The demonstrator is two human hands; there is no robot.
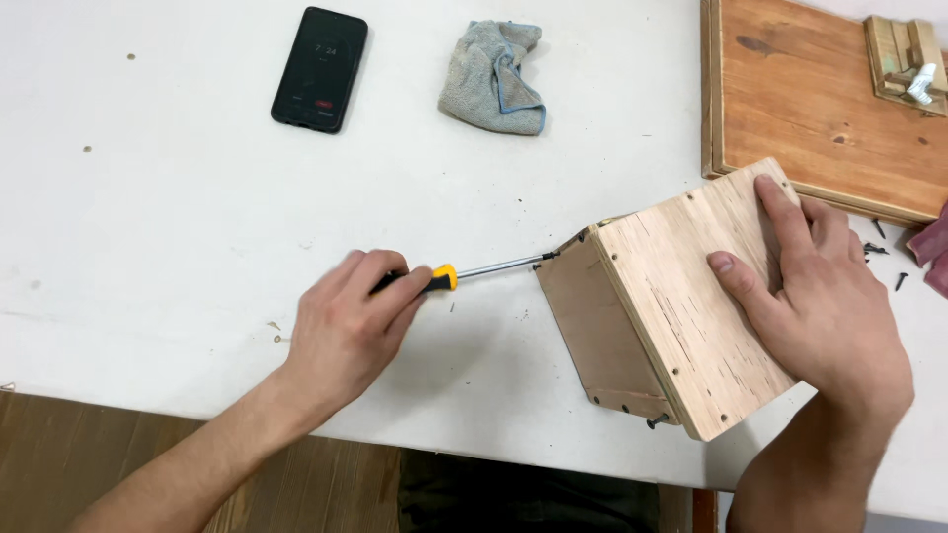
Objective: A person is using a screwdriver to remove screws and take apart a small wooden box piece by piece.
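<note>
Screwdriver [464, 273] gripped by left hand [346, 331] (tip at box corner); right hand [820, 296] flat on wooden box [671, 306]

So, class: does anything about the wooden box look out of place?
Yes. A dark screw juts out, unseated, at the lower corner of the wooden box. More loose screws lie scattered on the white table.

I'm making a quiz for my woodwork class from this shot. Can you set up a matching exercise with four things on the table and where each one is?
Things:
1. phone
2. grey cloth
3. screwdriver
4. wooden box

Places:
A. under the right hand
B. gripped in the left hand
C. crumpled at the top middle of the table
D. flat at the top left, screen up

Pairs: 1-D, 2-C, 3-B, 4-A
</note>
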